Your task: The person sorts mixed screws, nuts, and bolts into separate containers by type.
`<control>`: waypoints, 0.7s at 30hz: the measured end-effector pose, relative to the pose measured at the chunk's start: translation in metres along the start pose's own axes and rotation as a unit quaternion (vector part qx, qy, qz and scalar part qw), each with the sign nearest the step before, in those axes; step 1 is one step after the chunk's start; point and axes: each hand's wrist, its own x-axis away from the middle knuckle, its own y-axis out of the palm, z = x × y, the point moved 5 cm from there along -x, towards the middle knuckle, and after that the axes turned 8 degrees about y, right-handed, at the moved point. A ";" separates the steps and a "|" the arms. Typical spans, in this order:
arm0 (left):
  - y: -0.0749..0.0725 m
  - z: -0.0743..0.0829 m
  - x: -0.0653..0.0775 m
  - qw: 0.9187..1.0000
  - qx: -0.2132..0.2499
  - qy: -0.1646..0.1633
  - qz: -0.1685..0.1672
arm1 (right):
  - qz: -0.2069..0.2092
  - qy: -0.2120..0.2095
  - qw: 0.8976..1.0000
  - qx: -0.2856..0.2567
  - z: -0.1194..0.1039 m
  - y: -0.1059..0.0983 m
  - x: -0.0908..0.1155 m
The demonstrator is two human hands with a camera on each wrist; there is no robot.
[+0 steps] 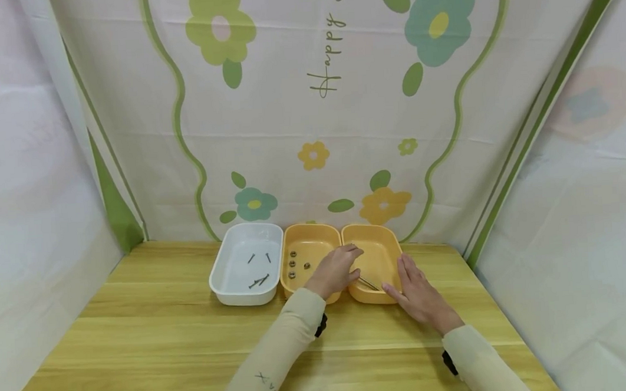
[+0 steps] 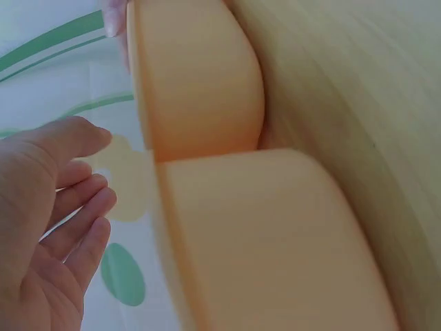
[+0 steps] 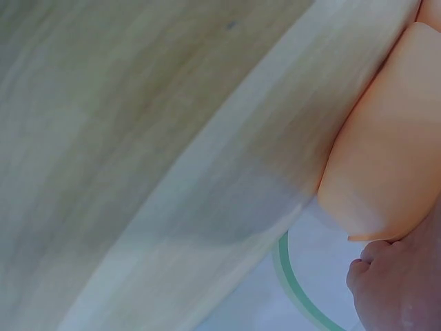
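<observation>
My left hand [image 1: 335,270] hovers over the side where the middle yellow tray [image 1: 312,231] meets the right yellow tray [image 1: 370,232]. Its thumb and fingers are loosely bent and apart, with nothing between them in the left wrist view. My right hand [image 1: 421,293] holds the right tray at its near right corner, thumb over the front rim and fingers along the right side. Thin, long metal pieces [image 1: 369,283] lie at the front of that tray. In the middle tray are several nuts [image 1: 292,264], partly lined up along the left; my left hand hides some of its floor.
A white tray [image 1: 221,277] adjoins the middle tray on the left, with several screws [image 1: 259,281] in it. All three trays stand in a row on the wooden table [image 1: 156,345], close to the flowered cloth [image 1: 267,127] behind. White cloth hangs on both sides.
</observation>
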 end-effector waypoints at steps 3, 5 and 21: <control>-0.008 0.000 0.004 1.000 0.001 0.005 0.010 | 0.000 -0.001 1.000 0.000 0.001 0.001 0.000; -0.015 0.000 0.007 1.000 -0.002 0.012 0.013 | 0.001 -0.001 1.000 0.001 0.001 0.001 0.000; -0.071 -0.005 0.060 0.996 -0.055 0.067 0.011 | -0.001 -0.001 1.000 -0.008 0.000 0.000 0.001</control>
